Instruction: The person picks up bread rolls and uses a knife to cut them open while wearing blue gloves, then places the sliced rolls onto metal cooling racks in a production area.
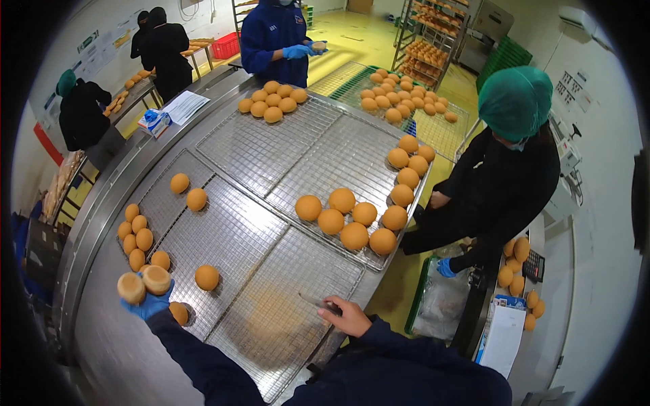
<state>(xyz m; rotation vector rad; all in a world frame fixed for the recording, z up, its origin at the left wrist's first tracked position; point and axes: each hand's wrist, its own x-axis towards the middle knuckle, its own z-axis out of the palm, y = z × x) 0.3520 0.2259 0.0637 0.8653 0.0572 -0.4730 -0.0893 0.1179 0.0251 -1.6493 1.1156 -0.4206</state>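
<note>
My left hand [150, 304], in a blue glove, holds two round buns [143, 284] with their pale sides facing up, over the left part of the steel table [101, 318]. My bare right hand [345, 318] grips a small knife [313, 301] above a crumb-dusted wire rack [271, 304]. Golden round buns [206, 277] sit singly and in groups on the neighbouring racks, several of them along the right rack [342, 149] and at its far corner [273, 99].
A co-worker [514, 169] in a green hairnet stands at my right by a bagged tray [433, 311] and side counter [501, 338]. Another worker [274, 40] handles something across the table; others [162, 54] work at the left. Bun racks [430, 37] stand behind, and a box [154, 122] sits on the table edge.
</note>
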